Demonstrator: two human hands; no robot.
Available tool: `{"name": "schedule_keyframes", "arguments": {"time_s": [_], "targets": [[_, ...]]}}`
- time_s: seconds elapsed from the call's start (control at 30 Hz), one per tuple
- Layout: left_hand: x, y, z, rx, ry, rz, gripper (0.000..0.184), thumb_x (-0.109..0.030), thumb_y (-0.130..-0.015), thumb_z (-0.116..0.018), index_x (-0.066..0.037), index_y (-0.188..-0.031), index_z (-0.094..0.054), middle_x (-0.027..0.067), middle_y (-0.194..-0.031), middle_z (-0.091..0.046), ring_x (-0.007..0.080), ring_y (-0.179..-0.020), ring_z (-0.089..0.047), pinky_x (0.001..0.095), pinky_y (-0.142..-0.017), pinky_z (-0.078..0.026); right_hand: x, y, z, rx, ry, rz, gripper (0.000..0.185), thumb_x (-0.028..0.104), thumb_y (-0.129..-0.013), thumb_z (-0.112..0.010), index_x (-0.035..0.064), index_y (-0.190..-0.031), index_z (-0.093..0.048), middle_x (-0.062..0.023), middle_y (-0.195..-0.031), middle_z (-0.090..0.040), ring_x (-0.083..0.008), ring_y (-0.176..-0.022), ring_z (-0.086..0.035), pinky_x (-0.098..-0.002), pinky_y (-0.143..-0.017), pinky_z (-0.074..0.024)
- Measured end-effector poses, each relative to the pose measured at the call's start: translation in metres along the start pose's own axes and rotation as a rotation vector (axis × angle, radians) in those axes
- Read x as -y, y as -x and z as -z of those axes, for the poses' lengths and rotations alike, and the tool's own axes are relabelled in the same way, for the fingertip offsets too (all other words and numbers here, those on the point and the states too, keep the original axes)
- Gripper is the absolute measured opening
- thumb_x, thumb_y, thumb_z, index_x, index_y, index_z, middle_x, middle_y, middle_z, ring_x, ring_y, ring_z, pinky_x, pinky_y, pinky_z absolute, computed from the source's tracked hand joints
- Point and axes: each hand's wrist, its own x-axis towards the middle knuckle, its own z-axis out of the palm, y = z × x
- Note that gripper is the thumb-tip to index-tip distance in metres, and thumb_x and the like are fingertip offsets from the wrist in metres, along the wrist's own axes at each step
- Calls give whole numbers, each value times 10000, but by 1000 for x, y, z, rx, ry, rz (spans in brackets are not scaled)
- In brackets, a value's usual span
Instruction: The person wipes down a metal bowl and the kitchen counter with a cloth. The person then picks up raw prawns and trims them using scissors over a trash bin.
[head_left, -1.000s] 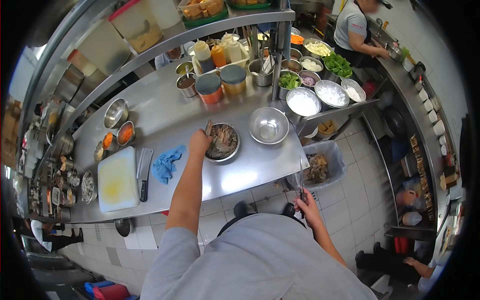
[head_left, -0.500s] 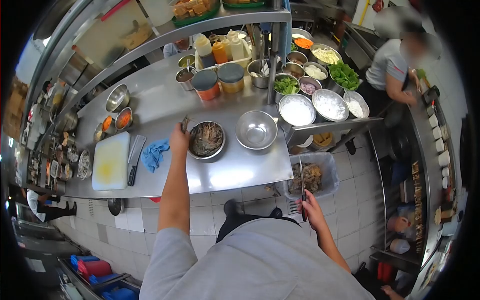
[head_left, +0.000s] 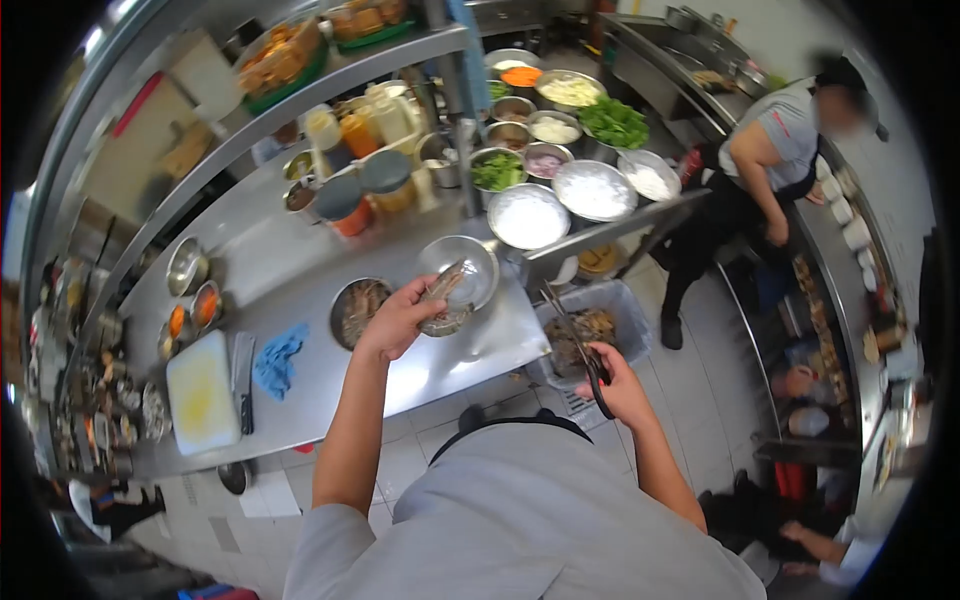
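Note:
My left hand (head_left: 402,318) holds shrimp (head_left: 446,292) by one end, in front of the empty metal bowl (head_left: 482,268). Left of that hand, a second metal bowl (head_left: 345,336) contains more shrimp. In my right hand (head_left: 615,387) are black-handled scissors (head_left: 580,340), their blades pointing up and left over the lined bin (head_left: 625,325). Shrimp scraps (head_left: 588,335) lie in that bin, just past the table's edge.
A blue cloth (head_left: 280,362), a cleaver (head_left: 243,380) and a white cutting board (head_left: 203,392) lie on the left. Bowls of white powder (head_left: 528,216) stand beyond the bin. A co-worker (head_left: 770,150) stands at the right.
My left hand has moved right, away from the shrimp bowl, with shrimp in it. The scissors have tilted left and their blades have parted. The co-worker has turned and the view has shifted.

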Motion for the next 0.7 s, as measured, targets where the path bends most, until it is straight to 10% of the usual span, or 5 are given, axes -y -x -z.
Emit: {"name": "schedule_keyframes", "arguments": {"time_s": [0.2,0.7], "targets": [[4,-54,-79,331,-584,-53,452,-116,-857,-728,6,-1256,-554,42,-1123,-626,118,-993,-574,283,-877,-467,27,42,37,-326,765,165,812,352,-606,-924,92,-1288,-569,-124,-1133,-635,-261,-990,-611,-385,-883,-493],[56,-129,-211,558,-1292,-308,348,-136,-805,-745,-71,-1135,-655,162,-968,-700,293,-898,-672,382,-794,-510,30,78,69,-647,919,-125,597,293,-684,-851,106,-1212,-644,-120,-1003,-704,-306,-927,-681,-417,-780,-531]]}}
